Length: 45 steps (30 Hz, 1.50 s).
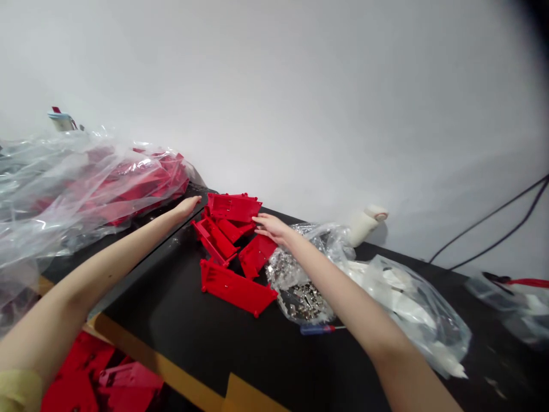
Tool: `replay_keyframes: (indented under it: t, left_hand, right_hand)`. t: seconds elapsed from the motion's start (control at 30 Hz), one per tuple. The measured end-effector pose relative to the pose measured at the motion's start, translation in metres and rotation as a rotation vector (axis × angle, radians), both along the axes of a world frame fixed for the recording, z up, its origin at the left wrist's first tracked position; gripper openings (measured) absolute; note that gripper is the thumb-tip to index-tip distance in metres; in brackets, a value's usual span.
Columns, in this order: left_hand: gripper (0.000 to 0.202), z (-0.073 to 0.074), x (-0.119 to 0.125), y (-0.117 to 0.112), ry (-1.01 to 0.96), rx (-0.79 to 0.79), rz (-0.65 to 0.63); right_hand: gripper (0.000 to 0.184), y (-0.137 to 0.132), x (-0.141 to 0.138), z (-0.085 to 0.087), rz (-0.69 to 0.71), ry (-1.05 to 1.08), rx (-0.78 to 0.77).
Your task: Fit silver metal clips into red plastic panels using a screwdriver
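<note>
Two open hands reach forward. The left hand lies flat just beside a heap of red plastic frames, and the right hand rests at its edge. A bump could make frames slide off the black table. A rip in the clear bag of silver bits could spill them near the blue screwdriver. A white wall stands far behind.

Between my left hand and right hand, the heap of red plastic parts stands in the way; my hands can pass over the black worktop below it, but the clear bag of metal parts blocks the right.
</note>
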<state>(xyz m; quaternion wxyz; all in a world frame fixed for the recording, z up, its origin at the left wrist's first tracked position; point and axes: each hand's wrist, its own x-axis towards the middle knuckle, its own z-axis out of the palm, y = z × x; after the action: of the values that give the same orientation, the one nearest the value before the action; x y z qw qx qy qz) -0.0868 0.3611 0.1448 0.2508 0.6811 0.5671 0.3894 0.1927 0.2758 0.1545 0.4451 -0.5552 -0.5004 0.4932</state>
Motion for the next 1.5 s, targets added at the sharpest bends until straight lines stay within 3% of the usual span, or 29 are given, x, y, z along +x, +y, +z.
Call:
replay_keyframes:
  t: [0.13,0.23,0.3,0.37,0.47,0.6,0.7,0.77,0.87,1.0,1.17,1.23,1.3,1.43,1.5]
  left_hand:
    - [0.038,0.017,-0.007,-0.067,0.148,0.312,-0.015]
    - [0.04,0.018,0.003,-0.137,0.301,0.466,-0.284]
    - [0.038,0.013,0.018,-0.177,0.404,0.514,-0.467]
    - [0.036,0.006,0.035,-0.205,0.475,0.534,-0.598]
    - [0.025,-0.001,0.06,-0.224,0.516,0.527,-0.669]
    - [0.023,0.008,0.077,-0.24,0.515,0.449,-0.708]
    - [0.029,0.017,0.086,-0.262,0.487,0.366,-0.786]
    - [0.031,0.016,0.097,-0.278,0.473,0.299,-0.88]
    - [0.03,0.003,0.124,-0.292,0.48,0.231,-0.981]
    - [0.031,-0.007,0.146,-0.291,0.484,0.283,-0.862]
    - [0.041,0.003,0.115,-0.285,0.394,0.324,-0.548]
    - [0.04,-0.001,0.098,-0.286,0.346,0.235,-0.528]
    - [0.044,-0.01,0.086,-0.292,0.315,0.156,-0.569]
    - [0.077,-0.03,0.078,-0.312,0.312,0.048,-0.576]
    - [0.075,-0.038,0.076,-0.324,0.304,0.052,-0.556]
  right_hand:
    - [0.032,-0.04,0.029,0.033,0.062,-0.167,0.049]
    - [0.032,-0.097,0.049,0.045,0.102,-0.337,0.172]
    - [0.022,-0.14,0.06,0.044,0.136,-0.495,0.256]
    - [0.017,-0.18,0.071,0.036,0.155,-0.66,0.32]
    - [0.017,-0.229,0.09,0.012,0.191,-0.873,0.344]
    - [0.027,-0.279,0.118,-0.027,0.232,-1.057,0.318]
    - [0.029,-0.302,0.132,-0.046,0.218,-1.127,0.34]
    - [0.033,-0.308,0.135,-0.053,0.175,-1.164,0.356]
    - [0.034,-0.302,0.137,-0.055,0.146,-1.209,0.357]
    - [0.023,-0.293,0.149,-0.043,0.207,-1.224,0.301]
    - [0.025,-0.29,0.159,-0.01,0.192,-1.17,0.205]
    - [0.027,-0.278,0.151,-0.004,0.186,-1.133,0.203]
    - [0.027,-0.257,0.136,-0.007,0.19,-1.101,0.215]
    - [0.028,-0.203,0.106,-0.029,0.245,-1.072,0.213]
    - [0.036,-0.184,0.097,-0.036,0.291,-1.071,0.188]
